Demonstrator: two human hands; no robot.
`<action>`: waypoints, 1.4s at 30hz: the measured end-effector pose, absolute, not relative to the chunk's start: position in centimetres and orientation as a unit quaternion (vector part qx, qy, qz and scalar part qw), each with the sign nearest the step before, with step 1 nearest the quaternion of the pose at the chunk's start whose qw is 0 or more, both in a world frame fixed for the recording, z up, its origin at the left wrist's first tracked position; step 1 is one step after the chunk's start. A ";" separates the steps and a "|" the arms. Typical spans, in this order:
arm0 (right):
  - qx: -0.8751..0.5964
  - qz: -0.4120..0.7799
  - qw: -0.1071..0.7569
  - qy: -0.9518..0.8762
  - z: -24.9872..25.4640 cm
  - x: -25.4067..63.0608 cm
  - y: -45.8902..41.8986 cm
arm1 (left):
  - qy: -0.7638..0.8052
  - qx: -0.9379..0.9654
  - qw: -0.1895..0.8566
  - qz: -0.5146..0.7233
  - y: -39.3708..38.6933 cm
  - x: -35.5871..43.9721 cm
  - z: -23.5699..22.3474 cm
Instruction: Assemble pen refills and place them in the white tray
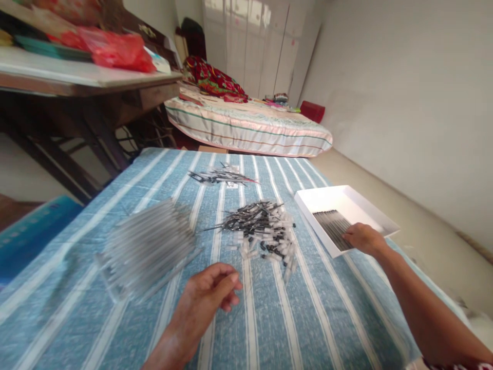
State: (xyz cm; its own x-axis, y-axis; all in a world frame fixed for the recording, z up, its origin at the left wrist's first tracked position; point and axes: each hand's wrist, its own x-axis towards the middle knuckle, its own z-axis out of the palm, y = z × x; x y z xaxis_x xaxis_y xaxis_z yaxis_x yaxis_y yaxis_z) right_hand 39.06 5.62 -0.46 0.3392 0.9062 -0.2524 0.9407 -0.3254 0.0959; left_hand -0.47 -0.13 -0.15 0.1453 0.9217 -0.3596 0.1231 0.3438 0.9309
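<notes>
The fingers of our left hand [215, 288] curl inward, thumb close against them; we cannot tell whether they grip anything. Our right hand [365, 239] has its fingers drawn narrow at the near end of a row of dark rods [330, 225] lying inside a white box [362, 205]; we cannot tell if one is pinched. Beyond our left hand sits a heap of small black and clear pieces [269, 226], with stacked translucent tubes [154, 241] to its left, on our striped cloth [265, 334].
</notes>
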 end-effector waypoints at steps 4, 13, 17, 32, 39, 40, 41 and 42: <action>0.814 -0.055 0.119 0.566 0.2 38.4 5.3 | 0.557 0.457 0.601 0.347 -0.5 -0.4 0.4; 0.686 -0.044 -0.104 0.718 1.7 28.9 2.6 | 0.595 0.525 0.511 0.329 -0.4 -0.5 -0.9; 0.615 -0.075 -0.122 0.776 1.3 23.2 2.4 | 0.630 0.611 0.358 0.318 0.0 -1.6 -1.5; 0.636 0.011 0.055 0.769 -0.4 16.3 6.8 | 0.750 0.660 0.042 0.035 1.4 -5.0 -0.6; 0.625 0.030 0.069 0.777 -0.4 16.4 7.2 | 0.729 0.683 0.039 0.030 1.3 -5.0 -0.7; 0.619 0.033 0.068 0.782 -0.2 16.5 7.1 | 0.725 0.687 0.033 0.038 1.2 -4.9 -0.7; 0.614 0.035 0.067 0.786 -0.1 16.5 7.0 | 0.720 0.691 0.028 0.052 1.1 -4.8 -0.6; 0.609 0.038 0.064 0.790 0.0 16.6 6.8 | 0.714 0.696 0.028 0.073 1.0 -4.7 -0.6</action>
State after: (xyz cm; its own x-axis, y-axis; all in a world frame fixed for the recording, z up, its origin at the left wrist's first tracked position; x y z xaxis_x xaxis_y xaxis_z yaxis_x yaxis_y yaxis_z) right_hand 16.61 6.80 0.05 -0.2511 0.9664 -0.0549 0.9565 0.2565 0.1391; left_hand -4.70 0.99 -0.57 -0.0289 0.9977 0.0608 0.9894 0.0199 0.1435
